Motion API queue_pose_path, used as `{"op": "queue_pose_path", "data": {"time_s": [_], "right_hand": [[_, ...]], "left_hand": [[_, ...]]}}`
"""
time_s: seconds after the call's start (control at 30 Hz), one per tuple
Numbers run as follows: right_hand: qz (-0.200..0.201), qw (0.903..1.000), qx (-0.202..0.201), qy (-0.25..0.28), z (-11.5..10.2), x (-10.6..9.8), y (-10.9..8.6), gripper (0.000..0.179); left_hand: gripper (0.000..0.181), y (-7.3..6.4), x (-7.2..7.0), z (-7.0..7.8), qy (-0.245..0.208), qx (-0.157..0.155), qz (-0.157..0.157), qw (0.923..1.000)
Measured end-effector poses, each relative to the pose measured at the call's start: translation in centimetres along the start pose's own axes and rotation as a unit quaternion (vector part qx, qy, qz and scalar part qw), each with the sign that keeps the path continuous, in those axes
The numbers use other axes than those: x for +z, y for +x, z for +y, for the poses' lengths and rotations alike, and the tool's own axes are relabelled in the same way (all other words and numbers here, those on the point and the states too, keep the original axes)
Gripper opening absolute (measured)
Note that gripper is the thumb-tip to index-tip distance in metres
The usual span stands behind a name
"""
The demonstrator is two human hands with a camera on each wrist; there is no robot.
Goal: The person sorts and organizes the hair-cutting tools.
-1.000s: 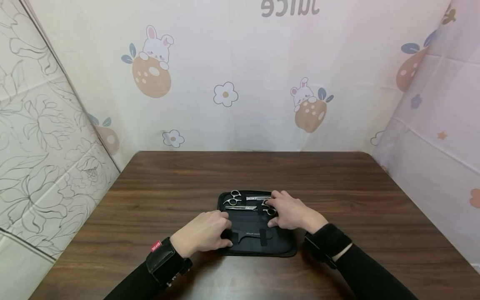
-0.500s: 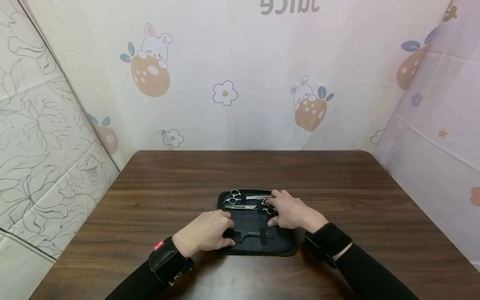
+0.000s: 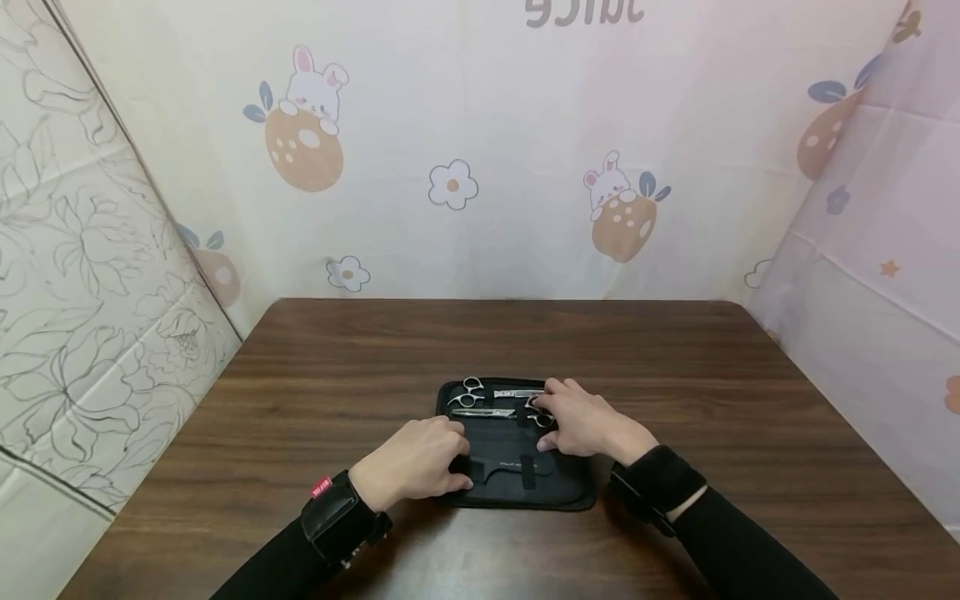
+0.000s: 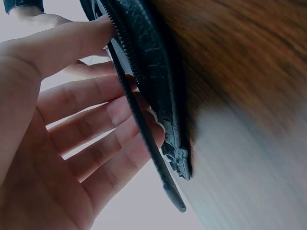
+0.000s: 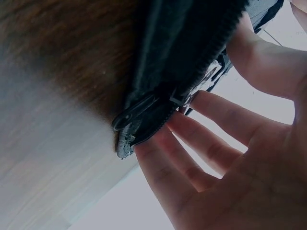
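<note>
An unfolded black zip case [image 3: 491, 435] lies on the table in the head view. Across its far part lie two pairs of silver scissors, upper scissors [image 3: 517, 393] and lower scissors [image 3: 483, 413]. Nearer the front a dark comb [image 3: 504, 468] is tucked under straps. My left hand [image 3: 416, 458] rests on the case's left edge; in the left wrist view its thumb touches the zip and its fingers lie behind a thin black strip [image 4: 151, 148]. My right hand [image 3: 588, 421] rests on the right side, covering part of the scissors; its fingers touch the zip edge, fairly straight.
A brown wooden table [image 3: 337, 358] extends around the case. Behind it hangs a printed curtain [image 3: 525, 242], with a floral panel [image 3: 97, 333] on the left. A zip pull [image 5: 136, 111] hangs at the case's edge in the right wrist view.
My left hand has shifted slightly right over the case, with the comb moving slightly right too. My right hand and the scissors stay about where they were.
</note>
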State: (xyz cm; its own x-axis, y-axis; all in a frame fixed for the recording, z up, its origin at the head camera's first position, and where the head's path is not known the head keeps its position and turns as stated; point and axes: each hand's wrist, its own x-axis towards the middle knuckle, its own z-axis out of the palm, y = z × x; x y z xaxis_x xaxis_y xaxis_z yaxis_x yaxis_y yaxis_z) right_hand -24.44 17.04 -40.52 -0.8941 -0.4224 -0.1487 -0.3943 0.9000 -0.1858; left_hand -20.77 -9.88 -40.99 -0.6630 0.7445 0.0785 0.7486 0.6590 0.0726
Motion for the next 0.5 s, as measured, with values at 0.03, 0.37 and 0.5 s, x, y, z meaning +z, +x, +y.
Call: {"op": "queue_pose_path", "data": {"time_s": [0.03, 0.37, 0.5], "right_hand": [[0.001, 1.0000, 0.001, -0.001, 0.03, -0.04, 0.01, 0.056], [0.001, 0.9999, 0.010, 0.005, -0.10, 0.10, 0.12, 0.056], [-0.002, 0.9999, 0.010, 0.004, -0.14, 0.23, 0.11, 0.056]], "left_hand": [[0.025, 0.07, -0.02, -0.01, 0.001, 0.000, 0.002, 1.0000], [0.025, 0.31, 0.30, 0.16, 0.012, 0.006, 0.002, 0.9999], [0.025, 0.35, 0.43, 0.28, 0.010, 0.004, 0.001, 0.9999]]}}
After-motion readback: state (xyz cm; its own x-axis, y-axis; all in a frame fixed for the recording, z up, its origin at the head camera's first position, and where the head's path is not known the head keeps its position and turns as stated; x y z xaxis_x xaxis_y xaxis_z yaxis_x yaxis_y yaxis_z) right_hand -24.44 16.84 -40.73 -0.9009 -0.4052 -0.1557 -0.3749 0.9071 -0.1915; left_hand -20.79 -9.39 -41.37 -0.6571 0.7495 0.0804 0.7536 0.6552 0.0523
